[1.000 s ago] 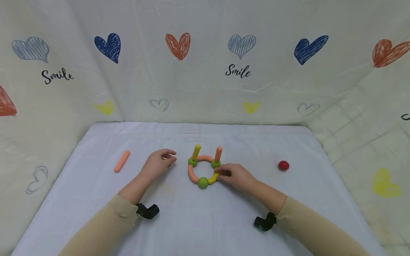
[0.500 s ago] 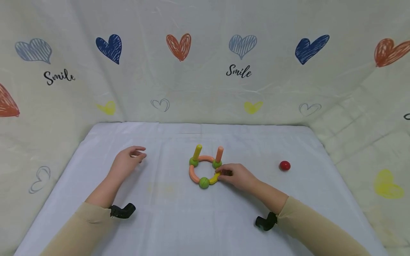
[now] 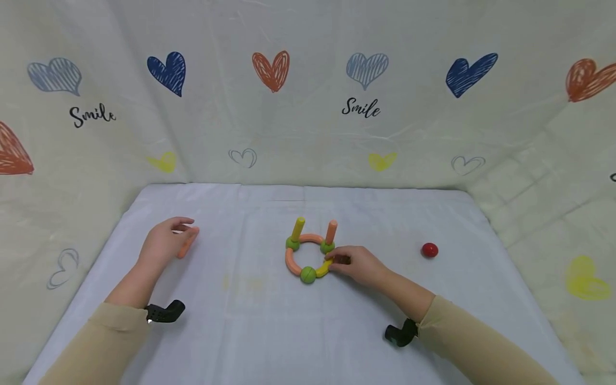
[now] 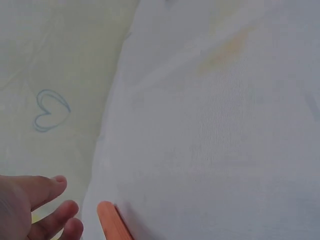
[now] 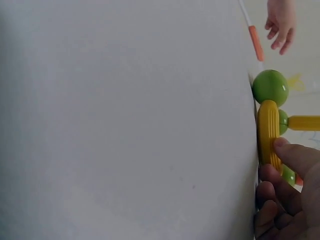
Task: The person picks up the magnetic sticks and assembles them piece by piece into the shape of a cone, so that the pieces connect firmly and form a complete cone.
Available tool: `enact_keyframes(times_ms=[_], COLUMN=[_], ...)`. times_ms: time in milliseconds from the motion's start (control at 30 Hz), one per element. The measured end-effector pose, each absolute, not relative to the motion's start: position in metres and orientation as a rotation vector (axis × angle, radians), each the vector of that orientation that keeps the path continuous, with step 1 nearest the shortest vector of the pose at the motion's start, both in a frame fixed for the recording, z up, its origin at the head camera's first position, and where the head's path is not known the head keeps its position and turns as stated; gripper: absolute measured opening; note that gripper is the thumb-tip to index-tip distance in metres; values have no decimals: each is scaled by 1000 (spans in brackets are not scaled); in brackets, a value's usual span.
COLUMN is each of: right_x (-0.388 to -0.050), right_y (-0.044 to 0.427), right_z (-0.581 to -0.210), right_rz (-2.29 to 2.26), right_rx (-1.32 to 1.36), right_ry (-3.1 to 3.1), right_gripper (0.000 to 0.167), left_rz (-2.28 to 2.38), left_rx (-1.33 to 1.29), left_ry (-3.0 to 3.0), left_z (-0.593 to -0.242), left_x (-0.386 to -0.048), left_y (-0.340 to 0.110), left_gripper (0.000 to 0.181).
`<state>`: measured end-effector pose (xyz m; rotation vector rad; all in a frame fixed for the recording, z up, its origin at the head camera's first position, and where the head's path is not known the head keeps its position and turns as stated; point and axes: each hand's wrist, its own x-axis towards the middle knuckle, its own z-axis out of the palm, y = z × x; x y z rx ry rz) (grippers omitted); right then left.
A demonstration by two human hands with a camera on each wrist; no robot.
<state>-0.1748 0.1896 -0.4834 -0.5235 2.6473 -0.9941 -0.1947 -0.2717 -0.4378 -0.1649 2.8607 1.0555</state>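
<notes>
A ring of curved sticks and green balls lies mid-table. Its yellow curved stick (image 3: 322, 270) is pinched between the thumb and fingers of my right hand (image 3: 358, 264), at the ring's right side. Beside it sits the front green ball (image 3: 308, 275). An orange curved stick (image 3: 291, 262) forms the left side. From the two rear balls rise a yellow straight stick (image 3: 298, 229) and an orange upright stick (image 3: 331, 231). My left hand (image 3: 161, 241) hovers over a loose orange stick (image 3: 185, 248), partly hiding it; in the left wrist view its relaxed fingers (image 4: 57, 217) are apart from this stick.
A red ball (image 3: 430, 249) lies on the right of the white-covered table (image 3: 269, 331). Behind and at the sides hangs a pale curtain (image 3: 308, 123) printed with hearts. Both wrists carry black cameras.
My left hand has moved left, away from the ring's side to above the loose orange stick. My right hand stays on the yellow curved stick, and the ring keeps its place.
</notes>
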Motion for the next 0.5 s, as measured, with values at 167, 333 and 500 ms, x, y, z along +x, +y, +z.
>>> enact_keyframes(times_ms=[167, 333, 500], right_x=[-175, -175, -175], right_y=[190, 190, 190], right_z=[-485, -485, -483], right_rz=[-999, -1003, -1005], right_rx=[-519, -525, -517], right_ry=[2642, 2644, 2636], right_gripper=[19, 19, 19], left_rz=[964, 901, 860], left_rx=[-209, -216, -234], left_ry=[2823, 2784, 2769], left_z=[-446, -451, -453], left_x=[-202, -209, -213], left_y=[-278, -281, -280], left_gripper=[54, 55, 54])
